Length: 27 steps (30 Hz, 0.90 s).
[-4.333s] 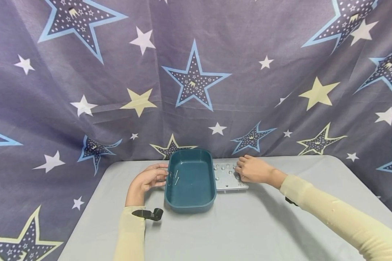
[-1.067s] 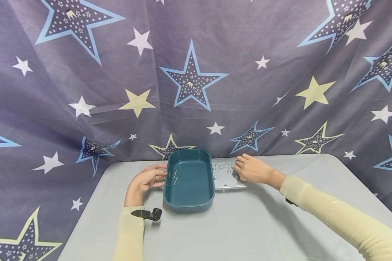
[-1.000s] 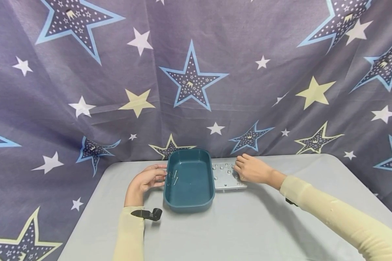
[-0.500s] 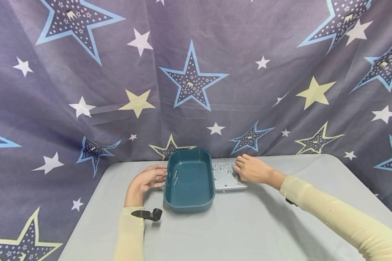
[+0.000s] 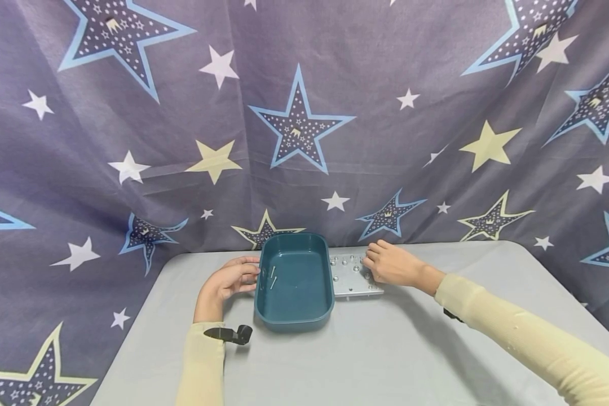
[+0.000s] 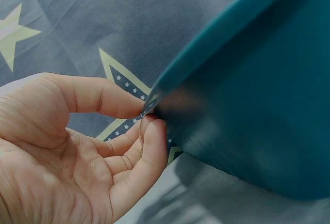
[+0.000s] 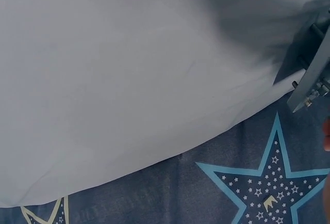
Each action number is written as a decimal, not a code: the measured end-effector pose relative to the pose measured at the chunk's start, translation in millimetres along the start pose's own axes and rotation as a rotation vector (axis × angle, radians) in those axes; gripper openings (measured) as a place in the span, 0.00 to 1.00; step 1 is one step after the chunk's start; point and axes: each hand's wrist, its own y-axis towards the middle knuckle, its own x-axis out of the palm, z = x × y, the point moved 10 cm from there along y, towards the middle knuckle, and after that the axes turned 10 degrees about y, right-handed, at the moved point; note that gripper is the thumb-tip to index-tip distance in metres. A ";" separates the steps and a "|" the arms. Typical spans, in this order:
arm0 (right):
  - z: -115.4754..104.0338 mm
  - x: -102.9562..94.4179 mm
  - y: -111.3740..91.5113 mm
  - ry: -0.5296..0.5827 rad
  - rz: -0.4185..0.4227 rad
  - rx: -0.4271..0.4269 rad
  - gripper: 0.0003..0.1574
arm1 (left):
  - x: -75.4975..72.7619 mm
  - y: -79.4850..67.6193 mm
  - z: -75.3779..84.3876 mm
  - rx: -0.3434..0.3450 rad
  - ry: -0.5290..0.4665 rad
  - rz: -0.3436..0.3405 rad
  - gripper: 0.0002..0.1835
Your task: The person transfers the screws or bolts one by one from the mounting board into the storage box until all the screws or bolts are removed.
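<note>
A deep teal tray (image 5: 295,325) sits on the cloth-covered table, with two slim screws (image 5: 273,282) lying inside near its left wall. At that side my left hand (image 5: 230,279) pinches the tray's edge; the left wrist view has thumb and fingers (image 6: 153,144) meeting at the rim (image 6: 193,51). Right of the tray stands a silver metal plate (image 5: 349,286) set with several bolts (image 5: 356,268). Over the plate's right part my right hand (image 5: 395,264) curls its fingers, pinching at a bolt that they largely hide. Only the plate's edge (image 7: 311,77) and a fingertip (image 7: 327,133) enter the right wrist view.
A pale grey cloth (image 5: 304,366) covers the table. Behind its far edge hangs a purple-grey curtain (image 5: 284,192) with stars. Black wrist mounts (image 5: 230,334) are strapped over both cream sleeves. Bolt shanks (image 7: 315,30) stick out beneath the plate.
Since the earliest frame the whole head view has shifted slightly. Both hands, the tray, the two screws and the plate keep their places; the right hand stays at the same part of the plate.
</note>
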 end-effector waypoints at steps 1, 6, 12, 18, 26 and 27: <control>0.0 -0.4 0.2 -0.001 0.002 0.001 0.12 | -0.1 -0.1 -0.1 0.000 0.001 0.000 0.31; 0.7 -2.6 1.4 0.004 0.009 0.017 0.11 | -0.2 -0.4 0.1 -0.001 0.006 0.001 0.31; 5.3 -6.2 1.8 0.039 0.029 0.062 0.09 | -0.9 0.4 0.4 -0.002 0.007 0.003 0.32; 5.7 -7.3 2.8 0.032 0.030 0.063 0.09 | -1.2 0.4 -0.3 -0.003 0.008 0.009 0.31; 7.2 -15.1 4.1 0.047 0.058 0.089 0.08 | -1.1 0.4 -1.1 -0.007 0.007 0.008 0.31; 8.3 -15.4 4.1 0.053 0.059 0.100 0.08 | -1.0 0.5 -0.5 -0.002 0.007 0.004 0.31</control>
